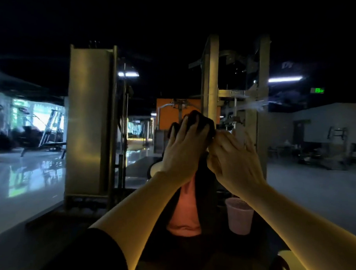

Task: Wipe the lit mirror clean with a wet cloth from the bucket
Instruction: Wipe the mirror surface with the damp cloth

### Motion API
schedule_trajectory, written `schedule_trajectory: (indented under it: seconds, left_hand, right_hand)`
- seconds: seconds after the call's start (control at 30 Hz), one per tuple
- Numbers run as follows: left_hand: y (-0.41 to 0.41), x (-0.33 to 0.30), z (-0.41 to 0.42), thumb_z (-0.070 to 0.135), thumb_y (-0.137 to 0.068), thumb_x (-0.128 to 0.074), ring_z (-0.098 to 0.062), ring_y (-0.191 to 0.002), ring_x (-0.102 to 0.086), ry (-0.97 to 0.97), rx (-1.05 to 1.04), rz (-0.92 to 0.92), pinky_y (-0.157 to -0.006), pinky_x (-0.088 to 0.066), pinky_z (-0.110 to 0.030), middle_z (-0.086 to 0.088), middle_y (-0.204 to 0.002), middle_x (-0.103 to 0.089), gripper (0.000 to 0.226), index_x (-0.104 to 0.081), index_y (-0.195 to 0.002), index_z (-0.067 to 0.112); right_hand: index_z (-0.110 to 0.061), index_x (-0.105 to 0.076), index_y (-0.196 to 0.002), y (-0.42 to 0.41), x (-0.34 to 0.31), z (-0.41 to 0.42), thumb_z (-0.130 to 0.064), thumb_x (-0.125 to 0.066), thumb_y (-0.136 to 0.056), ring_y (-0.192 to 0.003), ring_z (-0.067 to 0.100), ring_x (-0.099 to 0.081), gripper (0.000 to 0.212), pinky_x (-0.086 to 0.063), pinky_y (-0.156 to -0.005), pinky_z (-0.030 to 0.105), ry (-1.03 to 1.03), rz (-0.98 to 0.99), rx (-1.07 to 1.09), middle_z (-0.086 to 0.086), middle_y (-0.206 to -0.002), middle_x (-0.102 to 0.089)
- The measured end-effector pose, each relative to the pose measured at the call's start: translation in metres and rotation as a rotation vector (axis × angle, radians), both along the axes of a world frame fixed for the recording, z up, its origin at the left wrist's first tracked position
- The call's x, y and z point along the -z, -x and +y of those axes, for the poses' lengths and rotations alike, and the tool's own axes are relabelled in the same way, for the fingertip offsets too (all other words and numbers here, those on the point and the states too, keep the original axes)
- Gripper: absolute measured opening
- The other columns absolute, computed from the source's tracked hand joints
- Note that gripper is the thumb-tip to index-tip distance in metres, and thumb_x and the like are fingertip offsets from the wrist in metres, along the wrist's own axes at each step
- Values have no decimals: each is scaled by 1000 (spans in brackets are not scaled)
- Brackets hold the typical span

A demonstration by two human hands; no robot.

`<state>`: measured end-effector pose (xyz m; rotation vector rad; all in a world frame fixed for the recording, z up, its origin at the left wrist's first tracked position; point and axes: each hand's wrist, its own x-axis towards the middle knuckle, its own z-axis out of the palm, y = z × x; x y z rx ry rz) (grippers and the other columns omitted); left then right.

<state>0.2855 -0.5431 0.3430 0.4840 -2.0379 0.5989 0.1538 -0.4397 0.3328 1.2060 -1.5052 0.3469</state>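
Two hands point(185, 142), one cloth point(201, 122), one bucket point(238, 217).

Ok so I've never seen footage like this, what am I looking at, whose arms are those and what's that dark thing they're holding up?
This is one picture from a camera worn on a person's head, looking out over their own arms. The left hand grips a dark cloth, raised against a mirror that reflects a dim gym. The right hand is beside it, touching the cloth's edge; its grip is unclear. Lower down stands a pink bucket. The pink shirt is the person's own reflection.
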Motion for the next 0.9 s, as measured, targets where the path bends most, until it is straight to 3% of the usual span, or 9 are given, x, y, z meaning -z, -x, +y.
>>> schedule_trajectory:
  seconds: [0.1,0.23,0.3,0.47,0.57,0.67,0.73,0.83,0.9]
  left_hand:
    - [-17,-21,-29,27,-96,-51,-31,-150,6,74,-58,106,-120,-11,-56,-9,-164,-6,74,-7,-156,22]
    - [-37,-75,-40,31,-103,-42,-35,-149,11,-316,-106,508,-120,-7,-57,-12,-164,6,68,-2,-157,19]
    - [-12,-80,-22,29,-103,-42,-34,-149,13,-254,-170,452,-121,-3,-54,-10,-164,8,70,3,-156,22]
    - [26,-54,2,32,-98,-52,-24,-147,21,101,-73,-1,-116,12,-44,-3,-164,10,81,10,-151,29]
    - [-5,-83,-18,34,-101,-44,-28,-149,17,-98,-121,195,-122,1,-53,-5,-164,10,75,10,-151,26]
    - [-10,-104,-17,29,-103,-38,-33,-149,14,-318,-148,479,-121,-2,-55,-8,-164,10,68,3,-156,22]
    - [7,-102,-1,32,-102,-38,-31,-149,17,-235,-168,399,-121,6,-52,-5,-163,13,69,5,-156,24]
    - [14,-91,3,38,-101,-39,-25,-148,21,11,-132,54,-118,10,-46,-1,-163,15,72,7,-155,26]
    - [-6,-105,-19,42,-100,-33,-22,-148,21,60,-141,38,-120,7,-46,0,-163,14,69,5,-155,25]
  right_hand:
    - [-12,-58,-134,24,-8,8,-39,-40,-96,-135,28,-46,50,-24,-115,59,73,27,-19,9,-142,-54]
    - [-10,-53,-137,48,-27,14,-35,-38,-95,-133,30,-46,51,-21,-117,59,154,28,-50,12,-140,-54]
    - [-10,-55,-135,49,-31,14,-33,-46,-94,-133,30,-45,49,-18,-119,55,154,47,-61,12,-139,-54]
    - [-10,-63,-128,59,-37,20,-28,-55,-92,-129,26,-48,41,-17,-120,51,161,134,-158,9,-134,-59]
    - [-10,-63,-129,66,-47,23,-31,-51,-91,-129,27,-49,45,-1,-122,43,176,128,-161,11,-135,-59]
    - [-10,-60,-132,62,-63,15,-34,-50,-90,-131,28,-48,50,-1,-121,44,205,97,-154,12,-139,-56]
    - [-10,-59,-133,52,-72,5,-34,-48,-91,-132,29,-46,50,-7,-119,49,218,96,-158,12,-139,-56]
    - [-10,-58,-134,38,-83,-10,-33,-45,-93,-132,30,-46,49,-13,-120,52,238,97,-150,12,-139,-55]
    - [-12,-58,-135,35,-92,-18,-32,-44,-94,-130,28,-47,48,-10,-121,50,263,103,-157,11,-138,-56]
